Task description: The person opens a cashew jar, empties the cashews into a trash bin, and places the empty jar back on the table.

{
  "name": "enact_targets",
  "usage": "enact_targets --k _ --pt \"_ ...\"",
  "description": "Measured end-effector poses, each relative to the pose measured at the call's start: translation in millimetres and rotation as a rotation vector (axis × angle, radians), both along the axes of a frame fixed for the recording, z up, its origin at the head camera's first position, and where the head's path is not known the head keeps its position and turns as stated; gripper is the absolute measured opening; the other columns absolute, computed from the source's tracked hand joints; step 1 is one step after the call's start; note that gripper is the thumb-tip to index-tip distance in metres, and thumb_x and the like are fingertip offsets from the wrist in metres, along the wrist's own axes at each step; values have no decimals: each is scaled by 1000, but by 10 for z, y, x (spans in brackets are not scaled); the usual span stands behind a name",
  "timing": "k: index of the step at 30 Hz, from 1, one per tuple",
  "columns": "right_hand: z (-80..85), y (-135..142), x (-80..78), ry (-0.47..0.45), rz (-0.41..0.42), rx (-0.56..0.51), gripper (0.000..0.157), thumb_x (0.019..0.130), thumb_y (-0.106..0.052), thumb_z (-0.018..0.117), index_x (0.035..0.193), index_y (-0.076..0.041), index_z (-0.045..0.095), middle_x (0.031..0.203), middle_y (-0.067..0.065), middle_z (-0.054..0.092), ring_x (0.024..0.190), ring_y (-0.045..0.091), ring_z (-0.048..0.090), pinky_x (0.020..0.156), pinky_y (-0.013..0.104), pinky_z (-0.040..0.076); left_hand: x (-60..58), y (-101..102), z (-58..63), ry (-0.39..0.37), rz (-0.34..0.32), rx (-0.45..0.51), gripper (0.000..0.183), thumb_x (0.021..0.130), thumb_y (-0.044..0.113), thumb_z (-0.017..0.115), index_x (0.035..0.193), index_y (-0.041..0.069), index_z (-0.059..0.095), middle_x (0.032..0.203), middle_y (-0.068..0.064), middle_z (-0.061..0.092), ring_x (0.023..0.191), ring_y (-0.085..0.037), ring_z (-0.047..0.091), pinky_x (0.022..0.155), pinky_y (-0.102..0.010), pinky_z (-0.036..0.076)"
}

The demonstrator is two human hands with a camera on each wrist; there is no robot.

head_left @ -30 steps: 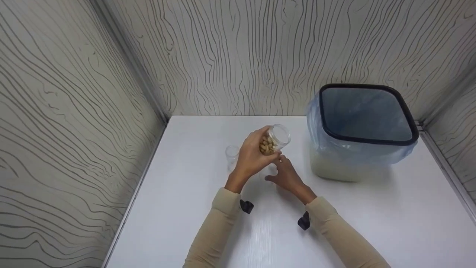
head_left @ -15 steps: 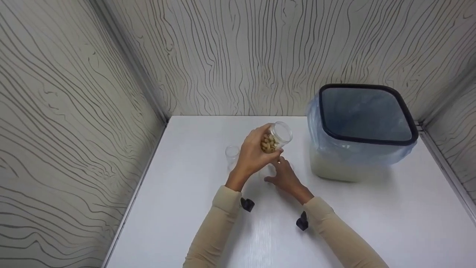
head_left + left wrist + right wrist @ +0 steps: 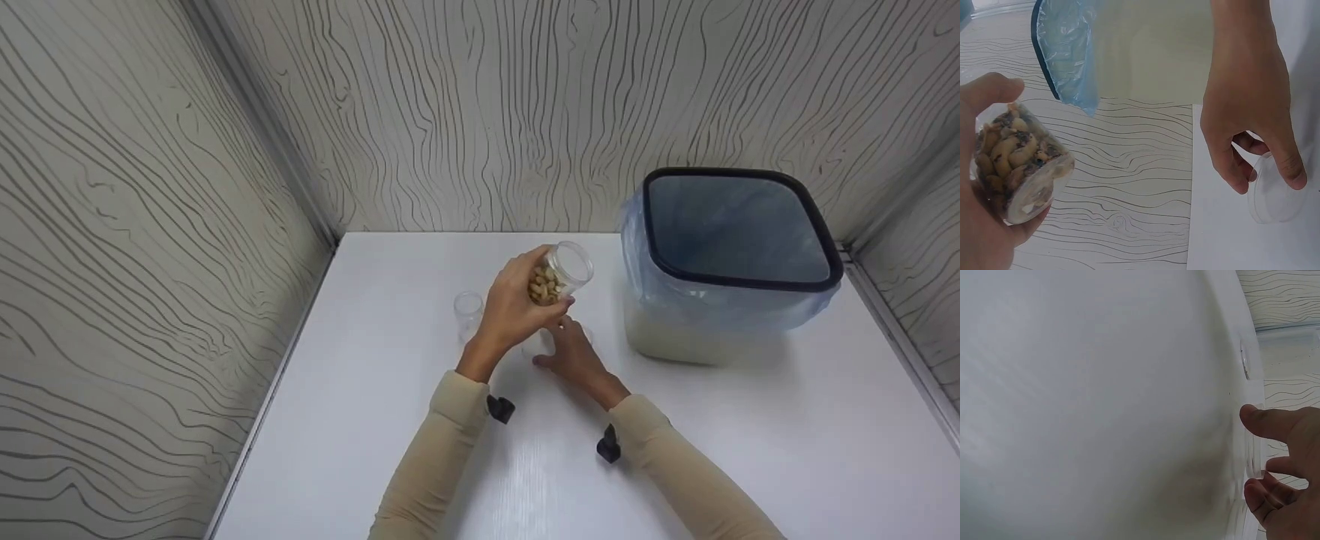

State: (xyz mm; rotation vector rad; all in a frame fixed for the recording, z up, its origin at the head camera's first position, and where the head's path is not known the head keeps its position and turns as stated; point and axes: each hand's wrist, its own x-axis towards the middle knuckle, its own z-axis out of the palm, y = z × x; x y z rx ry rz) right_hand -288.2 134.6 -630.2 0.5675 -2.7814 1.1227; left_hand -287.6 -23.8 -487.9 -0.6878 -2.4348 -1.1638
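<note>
From my remote station I record the left hand (image 3: 514,307) curled round a clear jar (image 3: 562,274), lifted over the far half of the white table (image 3: 337,420). The jar is tilted, its top leaning toward the table's right edge, with pale brown nuts (image 3: 1013,149) inside. The right hand (image 3: 1249,101), lower and nearer the table's near edge, pinches a clear round container (image 3: 1273,197) between thumb and fingers; I cannot tell its full shape. A small clear jar (image 3: 469,315) stands upright beside the left hand, on the side of the table's left edge. A bin (image 3: 675,346) with a blue liner (image 3: 742,315) and black rim (image 3: 739,283) stands near the far right corner.
</note>
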Motion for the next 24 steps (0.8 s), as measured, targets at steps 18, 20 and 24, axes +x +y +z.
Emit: enact_targets --k 18,20,24 --pt "-96 -39 -30 204 -66 194 90 71 -15 99 148 1 56 140 20 62 104 39 59 89 52 56 6 31 29 9 -7 -20 80 86 35 89 154 13 53 138 -6 68 126 -21 64 109 -43 54" --pt "-97 -35 -28 216 -67 199 90 71 -15 100 148 0 57 139 20 63 102 38 59 87 51 56 6 33 28 10 -7 -19 80 86 35 89 154 13 53 138 -7 69 125 -21 64 109 -44 54" --pt "-95 -15 -19 202 -61 185 88 70 -17 100 147 -1 58 137 19 63 99 37 56 84 52 55 4 37 31 1 -12 -5 80 86 34 89 154 13 53 137 -9 69 125 -21 65 110 -44 54"
